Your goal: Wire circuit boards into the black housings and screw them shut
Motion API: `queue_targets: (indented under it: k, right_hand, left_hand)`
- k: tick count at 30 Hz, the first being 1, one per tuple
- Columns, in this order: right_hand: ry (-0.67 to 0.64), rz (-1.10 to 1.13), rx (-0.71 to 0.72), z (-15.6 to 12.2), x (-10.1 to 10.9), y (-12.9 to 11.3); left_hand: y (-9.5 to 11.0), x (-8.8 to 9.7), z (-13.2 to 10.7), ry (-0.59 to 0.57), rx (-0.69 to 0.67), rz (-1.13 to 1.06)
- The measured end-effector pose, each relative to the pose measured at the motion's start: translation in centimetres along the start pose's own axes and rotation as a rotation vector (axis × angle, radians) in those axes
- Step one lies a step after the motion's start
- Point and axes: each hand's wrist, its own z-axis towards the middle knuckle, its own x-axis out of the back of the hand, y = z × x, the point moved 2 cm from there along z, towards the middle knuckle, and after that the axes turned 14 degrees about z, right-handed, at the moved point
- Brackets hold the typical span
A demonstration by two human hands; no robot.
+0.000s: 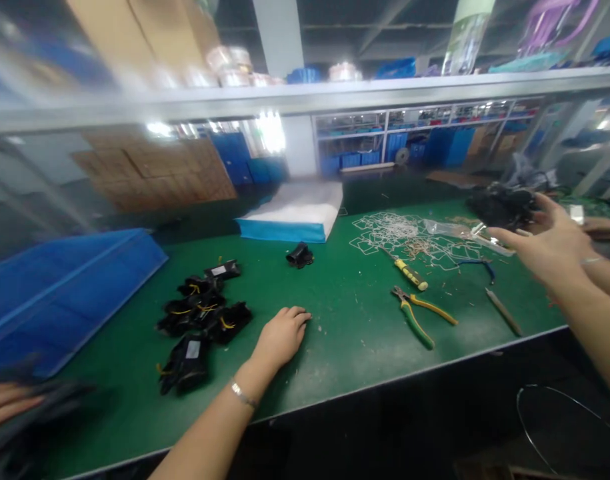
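Yellow-handled pliers [407,303], screwdriver [411,273], blue bin [69,287], white-topped blue box [295,210], cardboard cartons [155,170]

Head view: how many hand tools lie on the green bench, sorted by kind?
Yellow-handled screwdriver: 1
Yellow-and-green pliers: 1
Slim brown tool: 1
Blue curved item, kind unclear: 1
Total: 4

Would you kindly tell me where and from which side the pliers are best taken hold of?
Probably by the handles of the pliers, from above on the near right: they lie flat, handles splayed toward the table edge, jaws pointing away to the left.
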Motion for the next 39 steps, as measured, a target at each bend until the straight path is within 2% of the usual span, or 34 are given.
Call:
queue_targets:
  k: [2, 4, 8, 10, 12, 15, 18, 20, 22, 26, 28, 31, 34, 36, 39]
  right_hand:
    - [-0.061, 0.206, -0.006, -2.5, -1.4, -2.8]
    - [-0.079, 0.322, -0.051, -5.7, -3.1, -4.7]
    - [-0.227, 0.523, -0.268, -12.5, -7.7, -6.6]
    - [-0.307, 0.555, -0.307, -15.5, -10.0, -7.4]
    - [-0.398, 0.522, -0.256, -18.1, -12.1, -8.3]
    - [-0.516, 0.32, -0.082, -21.4, -14.8, -9.9]
    - [-0.559, 0.126, 0.065, -23.9, -16.7, -11.1]
    - [-0.553, 0.094, 0.121, -25.1, -17.5, -11.7]
    - [-0.556, 0.126, 0.151, -25.7, -17.7, -12.2]
    - [-0.714, 0.315, 0.194, -25.3, -16.9, -12.0]
    - [-0.726, 0.362, 0.176, -23.9, -16.0, -10.8]
    - [-0.684, 0.279, 0.109, -21.4, -15.6, -7.9]
    - [-0.794, 0.183, 0.064, -20.0, -17.2, -5.1]
    - [-0.854, 0.162, 0.046, -19.9, -18.9, -4.0]
    - [-0.836, 0.163, 0.043, -20.3, -20.8, -3.7]
  left_hand:
    - [0.1, 0.1, -0.2, -0.002, 0.005, -0.016]
    - [0.2, 0.1, -0.4, 0.0, 0.011, -0.039]
    - [0.3, 0.1, -0.7, 0.008, 0.019, -0.07]
    - [0.4, -0.1, -0.9, 0.007, 0.008, -0.073]
    - [0.4, -0.2, -1.0, 0.006, 0.0, -0.094]
    - [0.3, 0.0, -0.9, 0.05, 0.066, -0.204]
    - [-0.1, 0.9, -0.6, 0.152, 0.226, -0.418]
    - [0.1, 1.4, -0.4, 0.187, 0.279, -0.559]
    - [0.8, 1.5, -0.2, 0.177, 0.247, -0.641]
    - [2.9, 0.6, 0.3, 0.118, 0.156, -0.661]
    - [3.7, 0.0, 0.6, 0.107, 0.159, -0.648]
    - [4.5, -0.4, 1.5, 0.118, 0.175, -0.625]
    - [5.1, -0.6, 2.6, 0.124, 0.184, -0.607]
    - [5.4, -0.7, 3.4, 0.132, 0.203, -0.598]
    - [5.6, -0.9, 4.3, 0.154, 0.237, -0.61]
